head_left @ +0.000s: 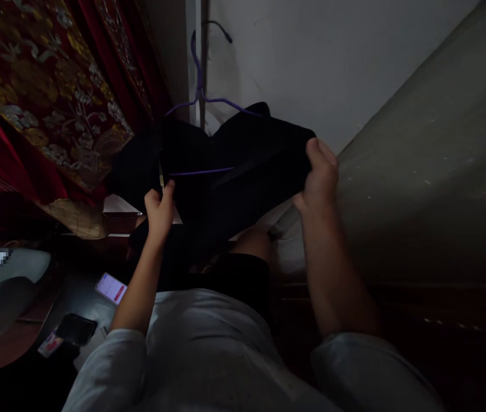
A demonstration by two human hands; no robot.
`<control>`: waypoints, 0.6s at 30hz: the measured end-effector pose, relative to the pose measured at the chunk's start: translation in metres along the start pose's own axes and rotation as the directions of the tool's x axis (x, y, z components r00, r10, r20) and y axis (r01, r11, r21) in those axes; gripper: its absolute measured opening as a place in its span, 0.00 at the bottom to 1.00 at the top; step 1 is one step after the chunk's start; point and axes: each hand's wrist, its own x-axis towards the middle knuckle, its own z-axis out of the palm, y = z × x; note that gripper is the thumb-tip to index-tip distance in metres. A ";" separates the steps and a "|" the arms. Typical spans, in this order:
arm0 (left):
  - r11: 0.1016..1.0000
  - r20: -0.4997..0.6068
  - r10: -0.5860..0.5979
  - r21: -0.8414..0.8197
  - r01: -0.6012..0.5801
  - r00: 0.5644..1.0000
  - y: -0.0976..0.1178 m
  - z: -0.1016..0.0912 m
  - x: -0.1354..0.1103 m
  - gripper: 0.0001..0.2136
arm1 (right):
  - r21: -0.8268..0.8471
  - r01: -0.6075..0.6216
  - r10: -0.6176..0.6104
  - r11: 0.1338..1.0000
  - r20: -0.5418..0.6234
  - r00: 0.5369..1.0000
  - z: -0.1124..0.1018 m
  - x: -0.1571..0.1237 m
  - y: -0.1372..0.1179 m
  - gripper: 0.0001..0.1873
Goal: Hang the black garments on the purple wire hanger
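A black garment [234, 149], probably a short-sleeved top, hangs from a thin purple hanger [221, 100]. The hanger's hook is at the top, and its lower bar shows across the garment's opening. My right hand [322, 174] is closed round the right end of the garment, at what looks like a sleeve, stretching it sideways. At the garment's left part, my left hand [159, 214] is closed in a pinch on a price tag, whose pale string [161, 176] rises above the thumb. A white corner of the tag [178, 216] shows beside the fingers. Folds in the dark cloth are hard to make out.
A red curtain [67, 86] with gold and silver patterns hangs at left. Below it, a lit phone [111, 288] and a dark phone-like object [75, 329] lie on a dark surface. A pale wall [311, 57] stands ahead; a greyish sheet-like surface [431, 183] slopes at right.
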 end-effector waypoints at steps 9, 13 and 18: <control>0.974 0.025 -0.176 -0.138 0.178 0.984 0.003 -0.005 -0.049 0.19 | -0.115 0.047 -0.016 0.992 0.259 0.966 0.058 -0.136 -0.006 0.15; 0.963 0.084 -0.187 -0.180 0.199 0.979 0.012 -0.007 -0.058 0.18 | -0.310 -0.045 0.263 0.950 0.710 0.653 0.071 -0.172 0.012 0.16; 0.946 0.072 -0.166 -0.270 0.179 0.984 0.023 0.003 -0.070 0.20 | -0.380 -0.059 0.338 0.923 0.727 0.598 0.057 -0.173 0.026 0.15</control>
